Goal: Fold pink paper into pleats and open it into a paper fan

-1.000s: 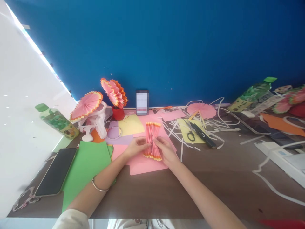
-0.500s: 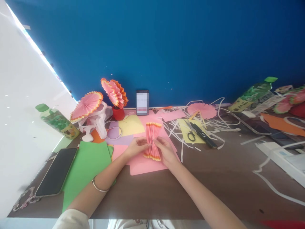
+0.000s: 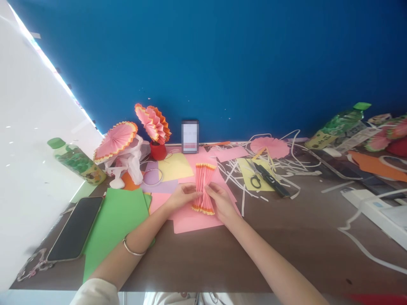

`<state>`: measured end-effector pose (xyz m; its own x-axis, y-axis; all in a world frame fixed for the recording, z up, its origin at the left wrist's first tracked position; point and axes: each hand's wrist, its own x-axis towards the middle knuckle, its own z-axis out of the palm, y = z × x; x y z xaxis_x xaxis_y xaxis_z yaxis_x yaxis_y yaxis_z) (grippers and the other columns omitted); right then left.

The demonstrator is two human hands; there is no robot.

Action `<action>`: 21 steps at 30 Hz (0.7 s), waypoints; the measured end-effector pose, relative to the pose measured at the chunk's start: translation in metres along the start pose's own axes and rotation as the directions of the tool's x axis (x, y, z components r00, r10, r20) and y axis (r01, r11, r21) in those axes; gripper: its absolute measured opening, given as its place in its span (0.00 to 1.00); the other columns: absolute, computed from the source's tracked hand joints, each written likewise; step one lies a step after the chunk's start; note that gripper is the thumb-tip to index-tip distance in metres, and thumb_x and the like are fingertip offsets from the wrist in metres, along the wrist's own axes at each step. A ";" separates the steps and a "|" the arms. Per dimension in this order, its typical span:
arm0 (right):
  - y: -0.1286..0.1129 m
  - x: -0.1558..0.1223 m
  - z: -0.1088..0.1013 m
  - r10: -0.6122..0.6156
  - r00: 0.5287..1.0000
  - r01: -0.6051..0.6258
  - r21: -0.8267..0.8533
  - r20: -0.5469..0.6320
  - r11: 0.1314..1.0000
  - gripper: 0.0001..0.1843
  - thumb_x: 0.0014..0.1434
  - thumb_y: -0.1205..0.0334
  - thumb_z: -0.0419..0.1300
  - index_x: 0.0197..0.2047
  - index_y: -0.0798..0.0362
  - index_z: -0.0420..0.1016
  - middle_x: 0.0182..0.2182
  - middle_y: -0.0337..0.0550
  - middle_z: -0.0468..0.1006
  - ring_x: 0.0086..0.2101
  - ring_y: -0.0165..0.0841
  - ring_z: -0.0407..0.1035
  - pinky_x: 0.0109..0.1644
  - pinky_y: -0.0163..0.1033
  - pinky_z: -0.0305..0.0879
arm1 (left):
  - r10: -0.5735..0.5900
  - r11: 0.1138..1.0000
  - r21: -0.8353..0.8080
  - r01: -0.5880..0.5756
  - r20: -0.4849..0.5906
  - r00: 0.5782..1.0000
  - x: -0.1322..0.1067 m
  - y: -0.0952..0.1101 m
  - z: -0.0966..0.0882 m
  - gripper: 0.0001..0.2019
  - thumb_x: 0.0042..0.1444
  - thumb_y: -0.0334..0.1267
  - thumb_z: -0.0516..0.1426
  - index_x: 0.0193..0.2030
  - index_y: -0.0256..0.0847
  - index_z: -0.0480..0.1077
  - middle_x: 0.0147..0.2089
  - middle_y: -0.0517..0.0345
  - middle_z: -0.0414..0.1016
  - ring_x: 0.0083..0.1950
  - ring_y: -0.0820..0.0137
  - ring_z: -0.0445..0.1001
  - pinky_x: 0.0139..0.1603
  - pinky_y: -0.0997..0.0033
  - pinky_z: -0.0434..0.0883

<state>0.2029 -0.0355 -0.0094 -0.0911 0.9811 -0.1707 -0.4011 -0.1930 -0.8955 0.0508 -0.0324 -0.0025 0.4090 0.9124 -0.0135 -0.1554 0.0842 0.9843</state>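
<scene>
A pleated pink paper strip with orange and yellow edges (image 3: 203,176) stands on a pink sheet (image 3: 193,220) in the middle of the brown table. My left hand (image 3: 182,195) pinches its waist from the left. From the right, my right hand (image 3: 221,201) pinches the same waist. Both ends of the pleats fan out, one toward the wall and one toward me. A thin bracelet (image 3: 132,250) circles my left wrist.
Green sheets (image 3: 114,224) and a dark phone (image 3: 75,227) lie at the left. Finished paper fans (image 3: 116,139) and a red pot (image 3: 158,151) stand at the back with a propped phone (image 3: 190,136). Scissors (image 3: 254,177), white paper strips (image 3: 286,169), bottles (image 3: 337,124) and a power strip (image 3: 375,209) fill the right.
The pleated strip has shifted slightly away from me between my fingers; its near end sits a little higher. Both hands keep the same pinch.
</scene>
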 end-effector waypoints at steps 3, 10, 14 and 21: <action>-0.001 0.000 0.000 -0.011 1.000 0.011 -0.006 0.025 1.000 0.13 0.42 0.57 0.67 0.33 0.51 0.76 0.33 0.41 0.77 0.39 0.36 0.69 0.43 0.40 0.65 | 0.004 1.000 -0.008 -0.004 0.008 1.000 0.001 -0.001 -0.001 0.19 0.45 0.43 0.61 0.43 0.34 0.73 0.46 0.47 0.74 0.47 0.60 0.72 0.48 0.63 0.67; -0.003 -0.002 0.001 -0.043 0.999 0.044 -0.050 0.024 0.998 0.13 0.42 0.57 0.67 0.33 0.50 0.76 0.34 0.42 0.76 0.39 0.37 0.68 0.44 0.41 0.64 | -0.013 1.000 0.025 0.013 0.007 1.000 0.001 -0.002 -0.001 0.19 0.45 0.44 0.61 0.41 0.35 0.73 0.45 0.48 0.75 0.45 0.60 0.72 0.46 0.64 0.67; -0.002 -0.001 0.001 -0.064 0.998 0.066 -0.073 0.020 0.995 0.12 0.40 0.57 0.68 0.31 0.51 0.75 0.32 0.41 0.76 0.37 0.36 0.68 0.43 0.40 0.63 | -0.002 0.999 0.039 0.001 0.024 1.000 -0.002 0.003 0.000 0.19 0.46 0.44 0.61 0.42 0.35 0.73 0.43 0.49 0.76 0.45 0.61 0.72 0.46 0.65 0.67; -0.007 0.002 -0.004 -0.063 0.995 0.072 -0.113 0.082 0.991 0.11 0.40 0.57 0.68 0.27 0.51 0.74 0.28 0.40 0.75 0.33 0.34 0.68 0.41 0.40 0.63 | 0.008 1.000 0.006 -0.008 0.097 0.995 -0.004 0.005 0.000 0.17 0.49 0.44 0.59 0.43 0.37 0.73 0.42 0.52 0.76 0.45 0.62 0.71 0.47 0.66 0.66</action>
<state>0.2096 -0.0321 -0.0052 -0.1400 0.9870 -0.0795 -0.3010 -0.1189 -0.9462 0.0489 -0.0356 0.0028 0.4933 0.8698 0.0112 -0.1534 0.0743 0.9854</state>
